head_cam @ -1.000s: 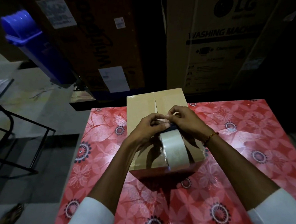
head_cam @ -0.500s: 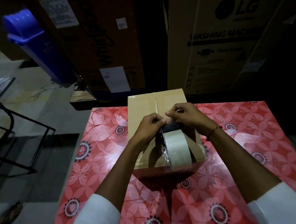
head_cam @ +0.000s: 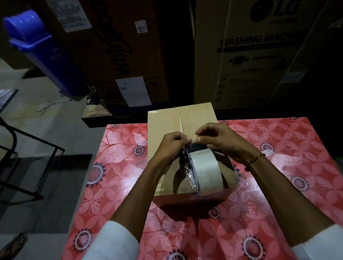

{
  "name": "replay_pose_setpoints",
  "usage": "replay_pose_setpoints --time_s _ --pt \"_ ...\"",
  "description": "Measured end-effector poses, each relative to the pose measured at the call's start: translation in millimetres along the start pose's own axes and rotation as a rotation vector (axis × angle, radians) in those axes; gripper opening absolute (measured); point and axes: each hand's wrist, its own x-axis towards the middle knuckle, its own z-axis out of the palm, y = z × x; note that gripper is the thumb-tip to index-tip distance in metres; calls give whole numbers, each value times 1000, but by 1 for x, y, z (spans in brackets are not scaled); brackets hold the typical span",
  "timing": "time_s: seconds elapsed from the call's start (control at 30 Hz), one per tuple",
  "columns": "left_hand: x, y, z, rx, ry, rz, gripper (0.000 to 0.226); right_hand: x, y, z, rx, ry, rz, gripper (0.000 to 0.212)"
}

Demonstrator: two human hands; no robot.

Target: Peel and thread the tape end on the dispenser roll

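Note:
A small brown cardboard box (head_cam: pixel 164 124) with its top flaps closed stands on a table with a red flowered cover (head_cam: pixel 121 174). Over the box's top a roll of clear packing tape (head_cam: pixel 207 170) stands on edge. My left hand (head_cam: pixel 171 148) has its fingers curled around the roll's far end at the left. My right hand (head_cam: pixel 218 140) pinches the tape's loose end at the top of the roll with thumb and fingertips, near the box's centre seam. A thin bangle sits on my right wrist.
Two tall appliance cartons (head_cam: pixel 247 43) stand close behind the table. A blue swing-lid bin (head_cam: pixel 39 51) leans at the back left. A black metal frame table (head_cam: pixel 9 145) stands on the floor at left. A sandalled foot (head_cam: pixel 10 248) shows at the lower left.
Both hands and the tape roll have shifted slightly away from me along the box top. My right fingers have lifted a little while picking at the tape end.

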Motion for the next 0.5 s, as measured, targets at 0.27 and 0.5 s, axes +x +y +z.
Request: replay_pose_setpoints --time_s 0.27,0.5 --pt "2 6 -7 11 -94 -26 8 4 -6 4 -105 64 -68 7" --pt "1 7 -23 -93 -288 -50 10 4 -3 4 1 78 -39 9"
